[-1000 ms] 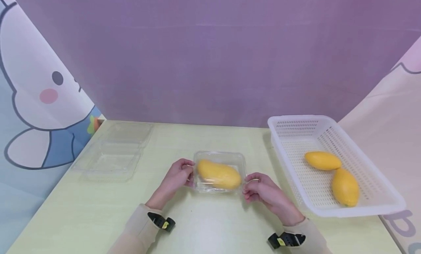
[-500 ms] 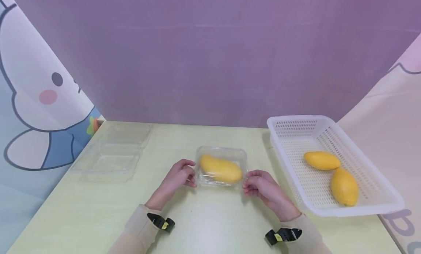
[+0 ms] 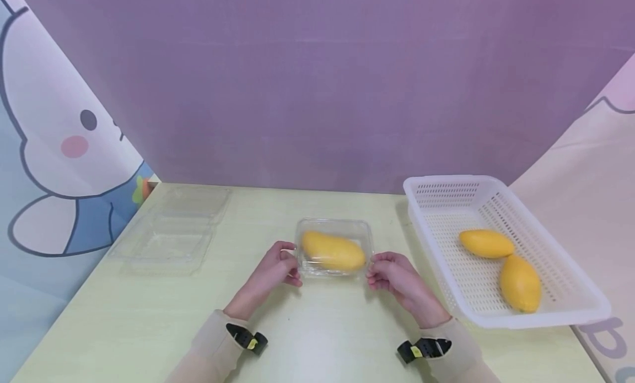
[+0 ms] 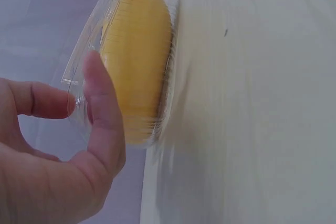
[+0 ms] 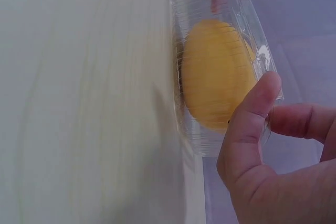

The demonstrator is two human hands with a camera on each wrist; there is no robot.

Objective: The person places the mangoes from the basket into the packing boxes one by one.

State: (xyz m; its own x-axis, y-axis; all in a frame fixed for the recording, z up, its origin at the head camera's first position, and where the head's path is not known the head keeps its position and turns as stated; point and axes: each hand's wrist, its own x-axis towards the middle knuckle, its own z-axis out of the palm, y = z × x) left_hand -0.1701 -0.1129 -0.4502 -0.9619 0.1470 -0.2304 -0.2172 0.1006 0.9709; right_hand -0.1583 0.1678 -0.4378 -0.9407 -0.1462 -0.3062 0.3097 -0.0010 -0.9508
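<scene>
Clear rectangular plastic box [image 3: 354, 231] with elongated yellow fruit [image 3: 333, 252] pinched at both ends

We see the box mid-scene, over the middle of the pale yellow-green wooden counter [image 3: 317, 339], the fruit lying lengthwise inside. Left hand [image 3: 273, 270]: fingers pinching the box's left end, thumb on the near side in the left wrist view. Right hand [image 3: 399, 278]: fingers pinching the right end, same manner. We can't tell whether the box's base touches the counter.

On the person's right we have a white perforated plastic basket [image 3: 444, 215] holding a slim oval yellow fruit [image 3: 486, 243] and a plumper yellow fruit [image 3: 520, 284], ends touching. Far left: transparent open plastic containers [image 3: 171, 242], outlines faint, exact count unclear to us. Plain purple fabric backdrop [image 3: 317, 96] behind the counter.
</scene>
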